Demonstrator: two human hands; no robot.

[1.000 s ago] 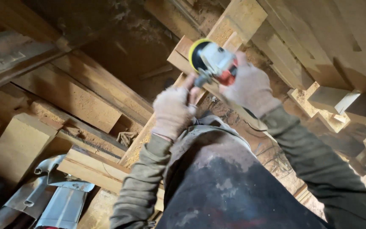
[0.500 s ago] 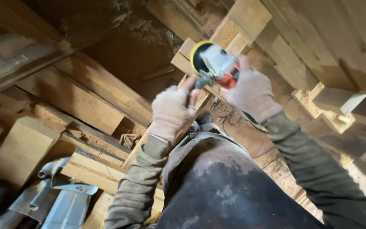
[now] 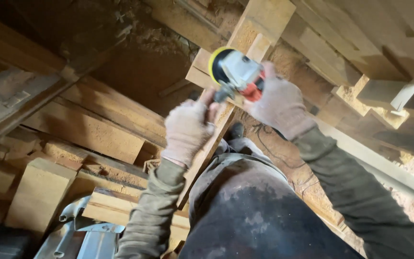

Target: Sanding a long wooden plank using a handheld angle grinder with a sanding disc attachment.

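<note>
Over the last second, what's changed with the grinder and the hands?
The view has shifted a little; the angle grinder sits slightly further left and lower in frame. Nothing was picked up or let go: the right hand still grips its body, the left hand still holds its side handle, and its yellow-edged disc stays against the plank.

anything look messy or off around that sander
Yes: loose sawdust lies heaped over the ground and coats the stacked boards at left. Offcut blocks at right sit jumbled at mixed angles. The left hand and right hand hold the sander on a long plank; nothing looks broken.
</note>
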